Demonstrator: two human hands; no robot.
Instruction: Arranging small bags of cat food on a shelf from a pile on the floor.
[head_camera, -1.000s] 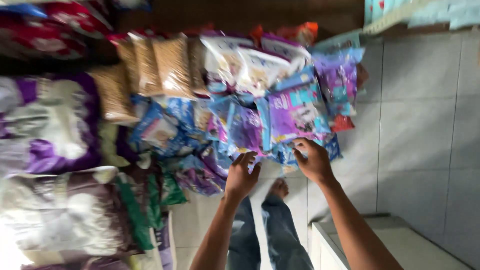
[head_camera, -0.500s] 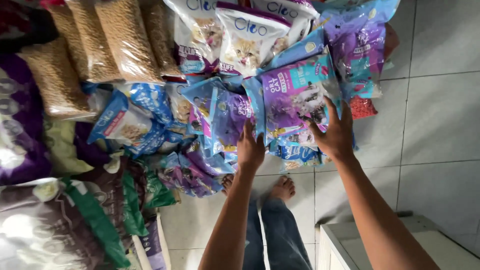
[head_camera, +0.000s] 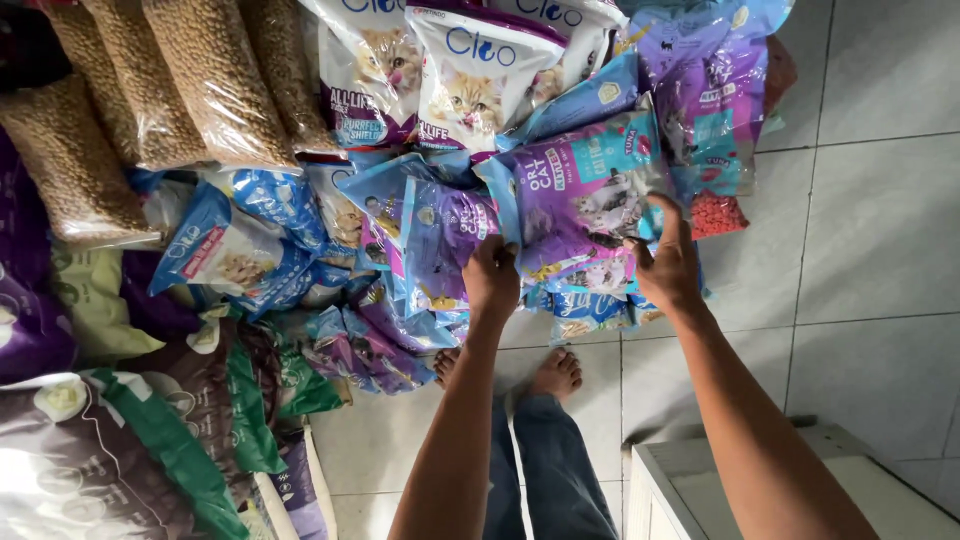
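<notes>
A purple pet-food pouch (head_camera: 585, 195) with cat pictures and a blue edge stands in a pile of similar bags on the tiled floor. My left hand (head_camera: 492, 275) grips its lower left edge. My right hand (head_camera: 665, 262) holds its lower right side, thumb up on the front. A second purple pouch (head_camera: 445, 235) leans just left of my left hand. More purple and blue pouches (head_camera: 715, 95) are stacked behind and to the right.
White cat-food bags (head_camera: 475, 75) lie at the top. Clear bags of brown kibble (head_camera: 205, 85) fill the upper left. Dark and green sacks (head_camera: 130, 440) lie at lower left. My bare feet (head_camera: 555, 375) stand on grey tiles; a white cabinet (head_camera: 720, 480) sits at lower right.
The view has closed in on the pile. Both hands moved up from the pile's lower edge and took hold of the purple pouch on either side.
</notes>
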